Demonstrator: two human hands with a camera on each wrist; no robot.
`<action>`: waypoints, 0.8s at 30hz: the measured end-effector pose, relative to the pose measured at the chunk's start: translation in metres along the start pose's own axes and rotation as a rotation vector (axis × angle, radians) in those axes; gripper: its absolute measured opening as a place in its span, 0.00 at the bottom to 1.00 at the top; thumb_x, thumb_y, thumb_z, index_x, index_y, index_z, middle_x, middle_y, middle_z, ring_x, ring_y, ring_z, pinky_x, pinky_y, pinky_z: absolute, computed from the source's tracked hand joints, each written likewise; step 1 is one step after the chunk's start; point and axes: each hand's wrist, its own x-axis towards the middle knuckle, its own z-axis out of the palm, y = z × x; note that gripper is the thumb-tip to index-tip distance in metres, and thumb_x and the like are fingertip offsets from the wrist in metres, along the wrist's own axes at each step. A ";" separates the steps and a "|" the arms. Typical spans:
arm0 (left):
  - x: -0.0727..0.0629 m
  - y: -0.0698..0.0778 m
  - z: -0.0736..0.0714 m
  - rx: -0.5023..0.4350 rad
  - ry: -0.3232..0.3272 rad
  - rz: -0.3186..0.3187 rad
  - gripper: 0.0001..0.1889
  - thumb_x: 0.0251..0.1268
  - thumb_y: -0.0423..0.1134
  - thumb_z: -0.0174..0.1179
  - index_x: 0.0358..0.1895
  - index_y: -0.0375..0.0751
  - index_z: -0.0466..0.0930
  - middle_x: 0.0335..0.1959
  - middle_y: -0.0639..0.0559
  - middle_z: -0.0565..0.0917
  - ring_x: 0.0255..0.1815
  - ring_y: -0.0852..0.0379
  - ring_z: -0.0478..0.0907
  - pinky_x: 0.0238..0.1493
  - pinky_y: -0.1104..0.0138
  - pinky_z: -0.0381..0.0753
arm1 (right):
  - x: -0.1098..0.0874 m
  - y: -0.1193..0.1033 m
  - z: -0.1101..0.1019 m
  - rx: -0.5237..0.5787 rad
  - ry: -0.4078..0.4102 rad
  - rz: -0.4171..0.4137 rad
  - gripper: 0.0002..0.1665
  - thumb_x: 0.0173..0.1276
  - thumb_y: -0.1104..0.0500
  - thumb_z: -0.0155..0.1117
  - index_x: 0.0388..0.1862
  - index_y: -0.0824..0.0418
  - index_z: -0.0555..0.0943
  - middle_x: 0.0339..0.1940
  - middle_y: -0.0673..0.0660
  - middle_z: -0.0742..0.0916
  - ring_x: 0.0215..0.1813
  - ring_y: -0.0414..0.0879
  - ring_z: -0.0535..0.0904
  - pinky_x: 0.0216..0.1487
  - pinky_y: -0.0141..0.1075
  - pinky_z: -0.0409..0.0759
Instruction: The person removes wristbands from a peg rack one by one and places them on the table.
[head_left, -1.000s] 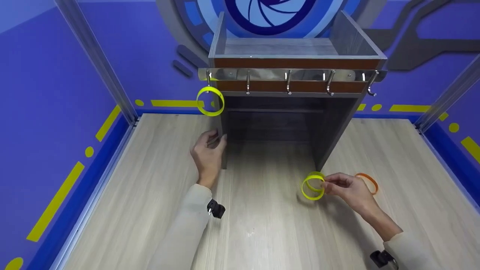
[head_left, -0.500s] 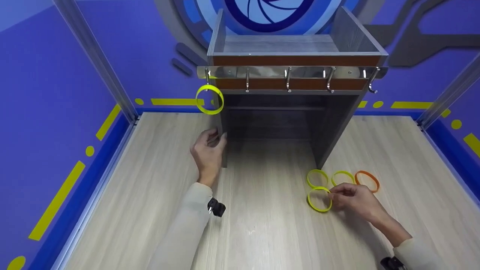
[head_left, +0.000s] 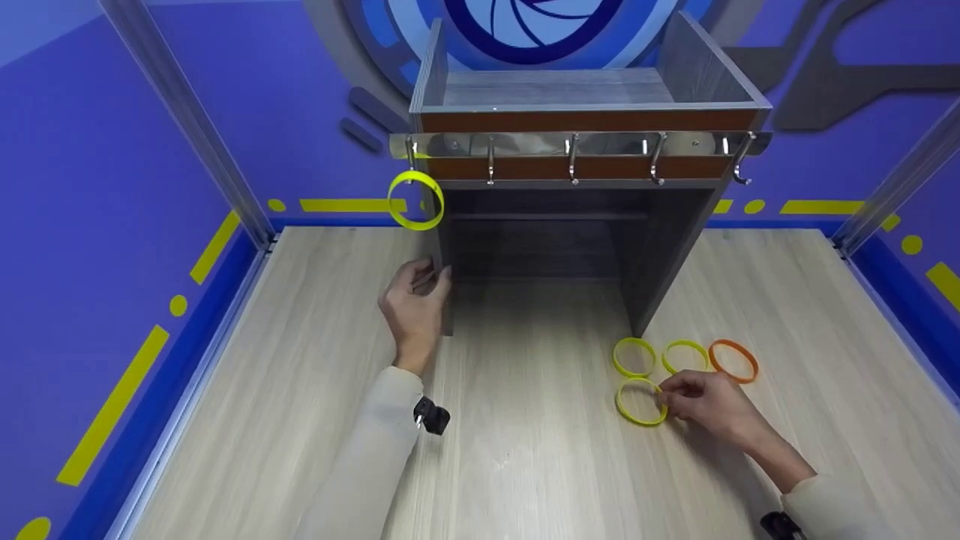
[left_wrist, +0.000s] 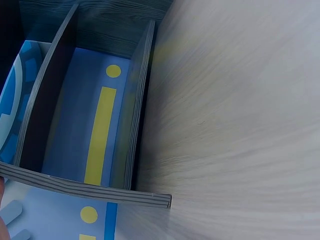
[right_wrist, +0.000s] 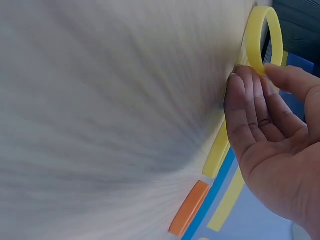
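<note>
My right hand [head_left: 709,405] pinches the right edge of a yellow ring [head_left: 645,424] low over the table in front of the shelf unit. In the right wrist view, thumb and fingertips hold that ring [right_wrist: 255,40] upright on its edge. Behind it lie two more yellow rings, one on the left [head_left: 615,360] and one in the middle [head_left: 684,342], with an orange ring [head_left: 754,361] at their right. My left hand [head_left: 412,307] grips the left side panel [head_left: 448,319] of the grey shelf unit, thumb at its front edge. Another yellow ring [head_left: 415,227] hangs from the leftmost hook.
A metal hook rail [head_left: 532,144] with several hooks runs across the unit's front, below its open top tray [head_left: 562,88]. The wood-look table [head_left: 525,450] spreads out in front. Blue printed walls [head_left: 90,225] enclose the back and both sides.
My right hand has drawn the yellow ring toward me and slightly right, and lowered it, uncovering the yellow ring in the middle. My left hand has stayed on the panel.
</note>
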 end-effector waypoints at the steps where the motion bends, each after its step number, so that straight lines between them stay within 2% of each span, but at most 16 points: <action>1: 0.000 0.000 0.000 0.002 0.001 0.003 0.10 0.58 0.27 0.78 0.40 0.29 0.88 0.38 0.39 0.90 0.39 0.43 0.91 0.43 0.44 0.91 | 0.000 0.000 0.000 -0.010 0.006 0.002 0.08 0.73 0.64 0.71 0.47 0.67 0.89 0.34 0.55 0.90 0.32 0.42 0.82 0.28 0.30 0.81; 11: 0.000 0.000 -0.001 0.011 -0.002 0.023 0.09 0.58 0.27 0.78 0.40 0.30 0.88 0.38 0.41 0.90 0.39 0.45 0.90 0.42 0.49 0.92 | 0.002 -0.001 0.002 -0.089 0.063 0.025 0.06 0.72 0.66 0.71 0.45 0.65 0.89 0.30 0.53 0.89 0.30 0.42 0.82 0.26 0.30 0.79; 16: 0.001 -0.002 -0.001 0.012 0.002 0.040 0.09 0.58 0.27 0.78 0.39 0.30 0.88 0.38 0.42 0.90 0.38 0.45 0.90 0.42 0.50 0.92 | 0.004 -0.003 0.001 -0.128 0.081 0.027 0.06 0.72 0.63 0.72 0.45 0.63 0.90 0.34 0.53 0.90 0.33 0.42 0.83 0.29 0.29 0.80; 21: 0.001 -0.001 -0.001 0.001 -0.003 0.025 0.10 0.58 0.27 0.77 0.40 0.29 0.88 0.38 0.40 0.91 0.39 0.44 0.91 0.42 0.47 0.92 | 0.006 -0.009 -0.001 -0.171 0.162 -0.027 0.07 0.73 0.61 0.73 0.47 0.61 0.90 0.42 0.53 0.92 0.43 0.47 0.88 0.38 0.29 0.83; 24: 0.001 -0.001 -0.001 -0.003 -0.009 0.016 0.10 0.58 0.27 0.77 0.41 0.28 0.88 0.39 0.39 0.90 0.39 0.43 0.91 0.43 0.45 0.92 | 0.008 -0.018 0.000 -0.163 0.221 -0.081 0.08 0.73 0.61 0.74 0.48 0.60 0.90 0.43 0.52 0.92 0.45 0.49 0.89 0.39 0.28 0.84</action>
